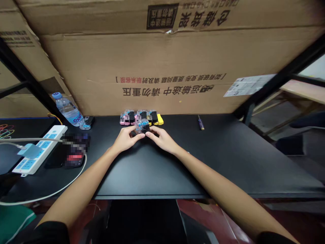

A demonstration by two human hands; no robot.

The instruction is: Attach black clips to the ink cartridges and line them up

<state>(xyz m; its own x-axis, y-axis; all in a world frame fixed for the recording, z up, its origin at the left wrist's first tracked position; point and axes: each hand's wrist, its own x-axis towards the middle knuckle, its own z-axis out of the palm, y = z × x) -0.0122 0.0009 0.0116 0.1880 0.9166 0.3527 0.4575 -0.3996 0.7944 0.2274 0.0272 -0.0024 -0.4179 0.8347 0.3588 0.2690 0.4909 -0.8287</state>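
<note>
Between my two hands is a small clear plastic device [142, 126] with blue and black parts, raised slightly in front of a row of similar units. My left hand [125, 138] grips its left side with thumb and fingers. On the right side, my right hand [163, 138] pinches the same device. Behind it, against the cardboard, stand several clear and black units, with a pink base [124, 123] at the left and a yellow part [160, 119] at the right end. Their lower middle portions are partly hidden by the held device.
A screwdriver [200, 122] lies on the black table [152, 176] to the right. At the left are a water bottle [68, 110], a white power strip [40, 150], a cable [58, 191] and a pixelated dark object [75, 150]. Cardboard [157, 54] rises behind.
</note>
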